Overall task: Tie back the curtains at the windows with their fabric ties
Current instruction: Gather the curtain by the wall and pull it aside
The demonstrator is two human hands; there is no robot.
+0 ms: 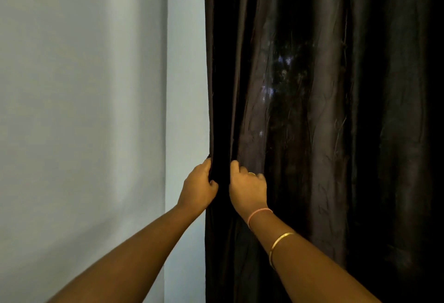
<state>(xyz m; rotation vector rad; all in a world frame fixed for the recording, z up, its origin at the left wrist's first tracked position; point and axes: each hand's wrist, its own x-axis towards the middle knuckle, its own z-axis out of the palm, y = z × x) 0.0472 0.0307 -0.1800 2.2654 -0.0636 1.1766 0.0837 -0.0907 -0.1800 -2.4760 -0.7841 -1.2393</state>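
My left hand (198,186) is closed in a grip on the curtain's (312,122) outer edge, fingers curled around the hem. Beside it, my right hand (247,188) pinches the next fold in. The dark curtain hangs full length beside the pale wall (84,86), crinkled and faintly shiny, with light showing through. It looks soft, light and a little slippery, so I judge gathering whole pleats holds better than pinching one layer. No fabric tie shows.

Fingertips of both hands (223,187) buried in curtain (324,110) folds — curtain's top, bottom cropped
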